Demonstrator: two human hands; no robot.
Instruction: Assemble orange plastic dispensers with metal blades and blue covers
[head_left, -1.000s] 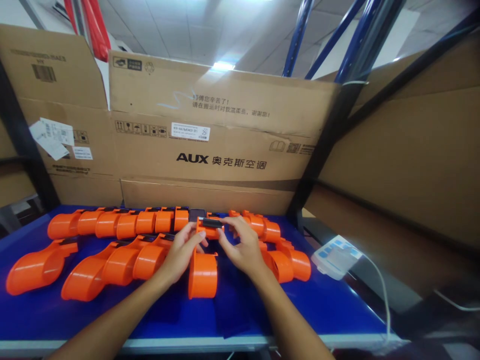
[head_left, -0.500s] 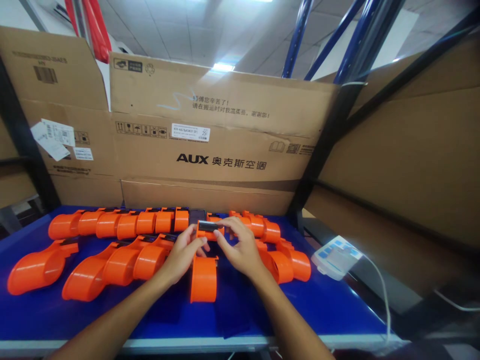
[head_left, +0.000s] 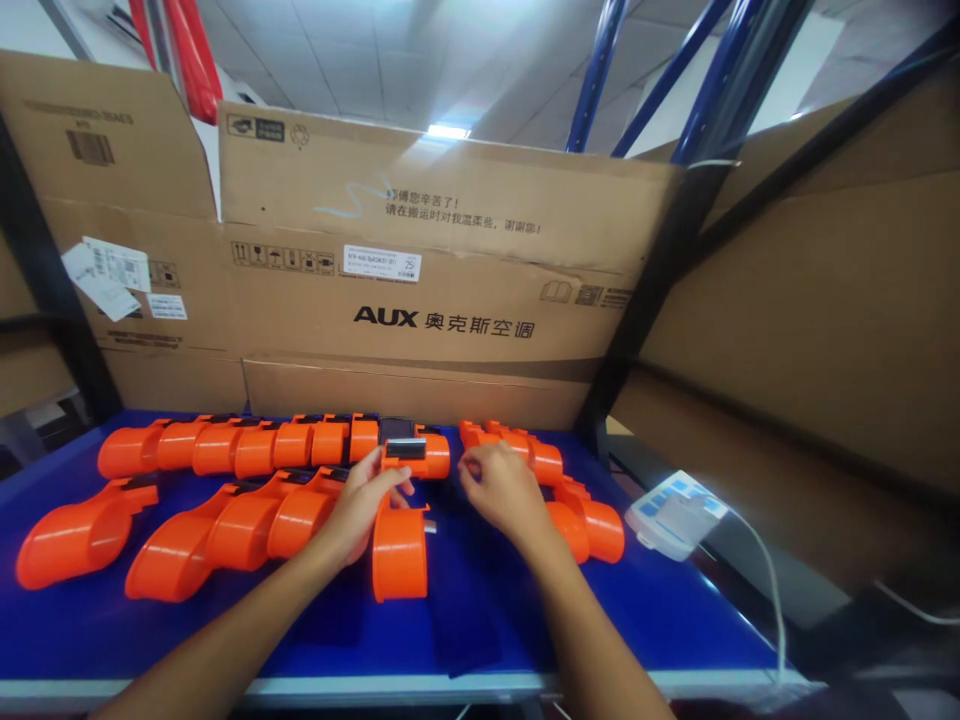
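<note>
My left hand (head_left: 361, 507) is closed on an orange plastic tape dispenser (head_left: 400, 558), raised over the blue table. A black strip with a pale toothed edge (head_left: 406, 449) lies across its upper end, and its round hoop hangs below my fingers. A small pale tip sticks out at the hoop's right side. My right hand (head_left: 507, 492) is apart from the dispenser, to its right, with fingers curled together. Whatever those fingertips may hold is hidden. Behind the held piece, another orange dispenser (head_left: 437, 457) stands in the back row.
Several orange dispensers (head_left: 251, 453) line the back of the blue table (head_left: 315, 640), and several more (head_left: 241, 528) stand nearer. Others (head_left: 600, 530) sit at the right. A clear plastic box (head_left: 676, 515) with a white cable lies by the right edge. Cardboard (head_left: 300, 290) walls the back.
My right hand has left the black strip and moved right, its fingers curling in. The dispenser in my left hand has shifted slightly left, and the pale tip now shows beside the hoop.
</note>
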